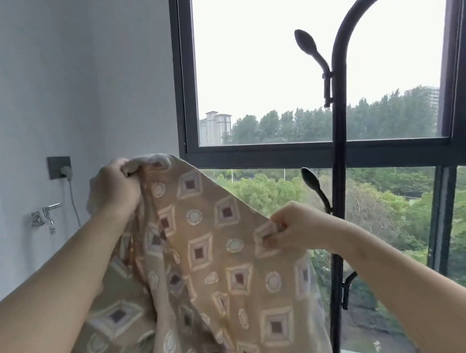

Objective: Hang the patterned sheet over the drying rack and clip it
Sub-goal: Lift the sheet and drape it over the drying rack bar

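The patterned sheet [204, 252] is tan with white diamonds and circles, and it hangs in folds between my two raised hands. My left hand [114, 186] is closed around a bunched upper corner of it, held higher. My right hand [295, 228] pinches the sheet's edge lower down, just left of the rack. The black metal drying rack [336, 144] rises at the right as an upright pole with spoon-shaped hooks and an arched top bar. The sheet does not rest on the rack. No clip is visible.
A large dark-framed window [322, 151] fills the background, with trees and buildings outside. On the white wall at left are a grey socket with a plug [59, 167] and a chrome tap [45, 215].
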Demonstrator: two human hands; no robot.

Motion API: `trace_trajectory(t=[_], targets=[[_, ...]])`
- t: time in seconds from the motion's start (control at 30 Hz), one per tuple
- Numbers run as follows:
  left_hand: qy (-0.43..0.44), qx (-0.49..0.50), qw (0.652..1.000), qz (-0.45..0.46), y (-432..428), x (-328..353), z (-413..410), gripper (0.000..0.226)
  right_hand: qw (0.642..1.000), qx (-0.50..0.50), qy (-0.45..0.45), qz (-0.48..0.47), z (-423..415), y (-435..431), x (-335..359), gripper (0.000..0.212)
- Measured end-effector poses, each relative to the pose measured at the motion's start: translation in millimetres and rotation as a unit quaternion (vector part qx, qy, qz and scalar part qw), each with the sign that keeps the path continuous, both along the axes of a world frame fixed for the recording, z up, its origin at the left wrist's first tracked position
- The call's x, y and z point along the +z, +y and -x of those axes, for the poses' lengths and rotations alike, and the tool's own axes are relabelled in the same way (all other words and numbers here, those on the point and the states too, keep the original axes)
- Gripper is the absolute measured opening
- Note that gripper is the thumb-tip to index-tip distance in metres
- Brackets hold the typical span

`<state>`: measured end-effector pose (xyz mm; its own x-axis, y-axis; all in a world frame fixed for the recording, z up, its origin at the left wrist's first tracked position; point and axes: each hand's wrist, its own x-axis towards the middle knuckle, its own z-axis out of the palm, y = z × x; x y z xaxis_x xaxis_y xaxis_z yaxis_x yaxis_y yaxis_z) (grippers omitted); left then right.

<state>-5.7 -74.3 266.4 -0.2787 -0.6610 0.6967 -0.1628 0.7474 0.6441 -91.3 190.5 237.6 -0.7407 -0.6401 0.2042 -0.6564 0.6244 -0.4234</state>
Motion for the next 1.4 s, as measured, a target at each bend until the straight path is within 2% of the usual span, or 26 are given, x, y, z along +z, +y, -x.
trace_trajectory(t=[0.03, 0.1, 0.17, 0.23, 0.3, 0.37, 0.4, 0.43, 0.5, 0.57, 0.6, 0.63, 0.67, 0.7, 0.73, 0.77, 0.83, 0.87, 0.97, 1.07, 1.13, 1.17, 1.23, 1.27, 1.33, 1.4], targets=[[-0.017, -0.005, 1.000, 0.006, 1.4, -0.8, 0.3, 0.023, 1.000, -0.005, -0.006, 0.016, 1.9, -0.4, -5.0, 0.025], [-0.047, -0.022, 0.999, 0.011, 6.5, -2.2, 1.7, 0.021, 0.985, -0.023, -0.030, 0.166, 5.9, -1.9, -7.2, 0.022], [-0.076, -0.046, 0.996, 0.013, 13.1, -5.2, 4.4, 0.021, 0.953, -0.031, -0.042, 0.297, 8.3, -5.5, -1.6, 0.019], [-0.091, -0.073, 0.993, 0.017, 20.6, -7.3, 6.7, 0.018, 0.942, -0.032, -0.002, 0.333, 5.2, -8.7, 8.4, 0.018], [-0.074, -0.093, 0.993, 0.022, 30.3, -6.8, 6.4, 0.014, 0.920, -0.043, 0.059, 0.385, -1.6, -9.2, 18.8, 0.023], [0.008, -0.102, 0.994, 0.031, 41.6, -4.3, 4.2, 0.013, 0.877, -0.057, 0.095, 0.467, -7.0, -6.4, 26.0, 0.029], [0.046, -0.112, 0.992, 0.042, 47.4, -3.2, 3.1, 0.014, 0.877, -0.064, 0.106, 0.465, -10.3, -4.6, 28.5, 0.032], [0.052, -0.132, 0.988, 0.055, 53.6, -2.4, 2.9, 0.014, 0.899, -0.071, 0.113, 0.417, -11.7, -4.7, 28.8, 0.034], [-0.004, -0.175, 0.981, 0.080, 65.1, -5.1, 4.2, 0.011, 0.942, -0.093, 0.108, 0.303, -11.7, -5.8, 23.0, 0.029], [-0.006, -0.179, 0.979, 0.100, 74.8, -8.5, 6.0, 0.009, 0.930, -0.101, 0.093, 0.342, -18.8, -4.9, 25.3, 0.011], [0.009, -0.187, 0.977, 0.105, 80.4, -8.1, 6.0, 0.008, 0.923, -0.078, 0.075, 0.370, -21.5, -3.4, 27.6, 0.022], [0.010, -0.211, 0.971, 0.109, 87.0, -6.7, 5.8, 0.008, 0.930, -0.029, 0.052, 0.364, -26.0, -2.2, 30.4, 0.043], [-0.009, -0.249, 0.962, 0.113, 94.3, -5.1, 5.4, 0.007, 0.945, 0.020, 0.008, 0.327, -29.5, -3.1, 32.0, 0.063], [-0.034, -0.289, 0.949, 0.122, 101.4, -3.6, 5.4, 0.007, 0.957, 0.057, -0.032, 0.282, -33.2, -5.1, 31.7, 0.074], [-0.054, -0.321, 0.936, 0.134, 107.3, -2.6, 5.3, 0.006, 0.964, 0.086, -0.056, 0.247, -33.4, -6.6, 29.6, 0.069], [-0.065, -0.340, 0.927, 0.146, 111.6, -1.6, 4.6, 0.006, 0.965, 0.093, -0.059, 0.236, -31.2, -7.4, 27.1, 0.050], [-0.080, -0.359, 0.917, 0.154, 111.9, 0.3, 3.0, 0.011, 0.957, 0.051, -0.044, 0.284, -25.0, -3.8, 26.2, 0.009], [-0.098, -0.369, 0.913, 0.141, 107.9, -0.3, 2.5, 0.015, 0.946, 0.022, -0.035, 0.322, -20.0, 0.5, 26.7, 0.002], [-0.197, -0.399, 0.893, 0.072, 89.2, -3.3, 2.4, 0.021, 0.898, -0.044, -0.042, 0.435, -13.2, 13.6, 31.8, 0.017], [-0.278, -0.413, 0.867, -0.011, 68.4, -8.4, 1.4, 0.013, 0.860, -0.058, -0.046, 0.504, -14.0, 25.1, 37.2, 0.022], [-0.284, -0.385, 0.877, -0.046, 54.4, -12.8, -0.6, 0.020, 0.838, -0.057, -0.041, 0.541, -16.8, 28.0, 36.9, 0.016], [-0.258, -0.358, 0.896, -0.043, 48.2, -14.4, -0.8, 0.026, 0.837, -0.060, -0.030, 0.544, -19.3, 27.8, 35.6, 0.013], [-0.164, -0.299, 0.940, -0.019, 44.0, -13.8, -1.7, 0.033, 0.865, -0.058, -0.004, 0.499, -24.4, 24.4, 31.6, 0.010], [-0.120, -0.290, 0.949, -0.018, 45.2, -10.2, -2.5, 0.035, 0.888, -0.045, -0.007, 0.458, -26.8, 21.1, 29.2, 0.014], [-0.089, -0.311, 0.946, -0.020, 52.8, -0.6, -5.7, 0.035, 0.927, -0.001, -0.044, 0.372, -34.9, 14.5, 26.9, 0.009], [-0.120, -0.328, 0.937, 0.001, 62.7, 6.0, -10.9, 0.036, 0.940, 0.033, -0.080, 0.329, -41.7, 12.7, 25.2, 0.011]])
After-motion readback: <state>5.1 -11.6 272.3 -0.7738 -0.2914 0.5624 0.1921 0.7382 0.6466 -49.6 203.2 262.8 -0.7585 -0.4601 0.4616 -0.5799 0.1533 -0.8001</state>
